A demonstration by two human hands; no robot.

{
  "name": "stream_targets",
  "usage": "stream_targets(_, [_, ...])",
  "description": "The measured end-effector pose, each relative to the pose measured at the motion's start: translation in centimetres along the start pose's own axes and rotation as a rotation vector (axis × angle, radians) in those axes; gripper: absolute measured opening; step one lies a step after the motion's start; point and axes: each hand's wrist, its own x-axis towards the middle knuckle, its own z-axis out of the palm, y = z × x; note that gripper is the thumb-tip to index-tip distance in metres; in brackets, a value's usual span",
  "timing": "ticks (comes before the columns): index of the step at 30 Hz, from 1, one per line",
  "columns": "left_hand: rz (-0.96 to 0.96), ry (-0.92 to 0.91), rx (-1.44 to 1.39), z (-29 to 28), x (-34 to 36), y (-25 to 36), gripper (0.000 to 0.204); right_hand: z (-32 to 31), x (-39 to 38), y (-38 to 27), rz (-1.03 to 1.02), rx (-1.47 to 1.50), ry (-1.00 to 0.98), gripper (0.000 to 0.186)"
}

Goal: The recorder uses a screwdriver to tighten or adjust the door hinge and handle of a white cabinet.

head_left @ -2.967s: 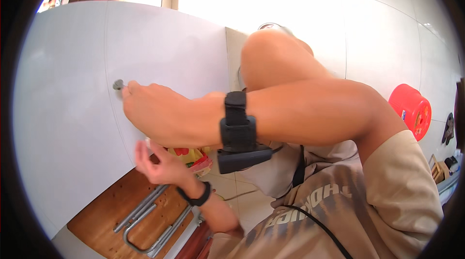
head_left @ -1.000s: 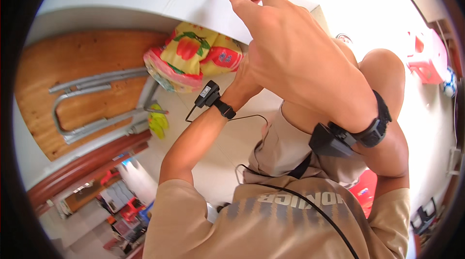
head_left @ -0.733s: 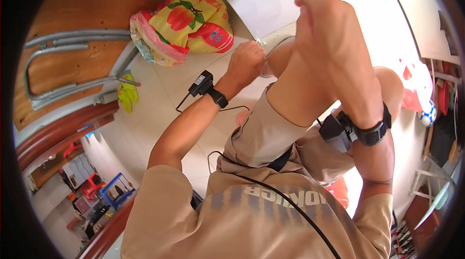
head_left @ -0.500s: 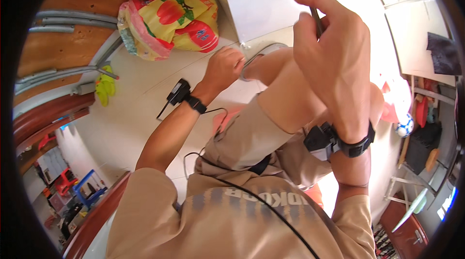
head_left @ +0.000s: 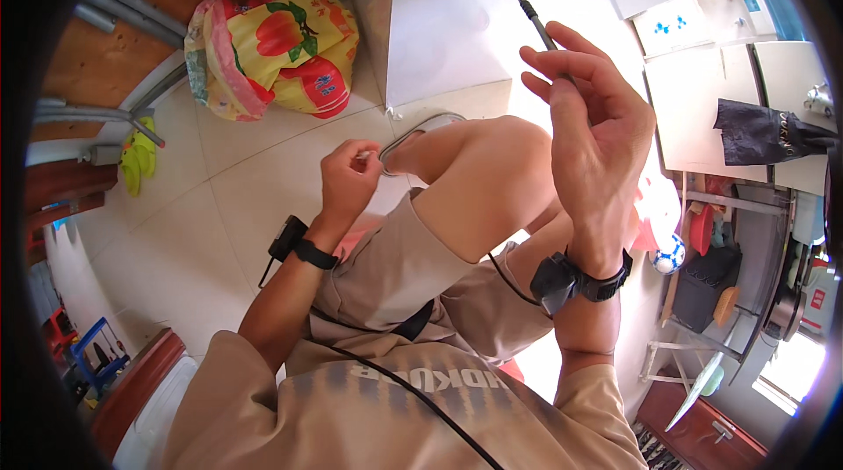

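A metal adjustable wrench point(head_left: 534, 17), dark along its handle, lies within the curled fingers of my right hand point(head_left: 588, 127), which is turned partly palm-up. The wrench's head is over the white panel point(head_left: 448, 18); whether it touches is unclear. Below the panel, near my raised knee point(head_left: 500, 162), my left hand point(head_left: 349, 176) pinches a small pale object point(head_left: 363, 156), too small to name. Both wrists wear black strapped devices with cables.
A yellow fruit-printed bag point(head_left: 281, 44) rests on the tiled floor beside a wooden board with metal tube legs point(head_left: 140, 4). Lime slippers point(head_left: 139, 158) lie at left. On the right are a soccer ball point(head_left: 667, 252), white cabinet doors point(head_left: 702, 97) and a folding rack point(head_left: 667, 356).
My right hand has rolled from back-up to more palm-up, still on the wrench. My left hand has come down and left from the panel. The view has swung toward the right side of the room.
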Motion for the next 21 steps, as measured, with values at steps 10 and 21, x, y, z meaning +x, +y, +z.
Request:
stream_targets(10, [-0.156,0.026,-0.407,-3.6,-0.7,9.2,0.024,-1.7,-1.7,-1.6,-0.209,0.098,0.114,0.024])
stream_targets(21, [0.250,0.029,-0.331,-5.4,-6.5,21.7,0.026,-5.3,-5.3,-2.6,-0.230,0.149,0.100,0.023])
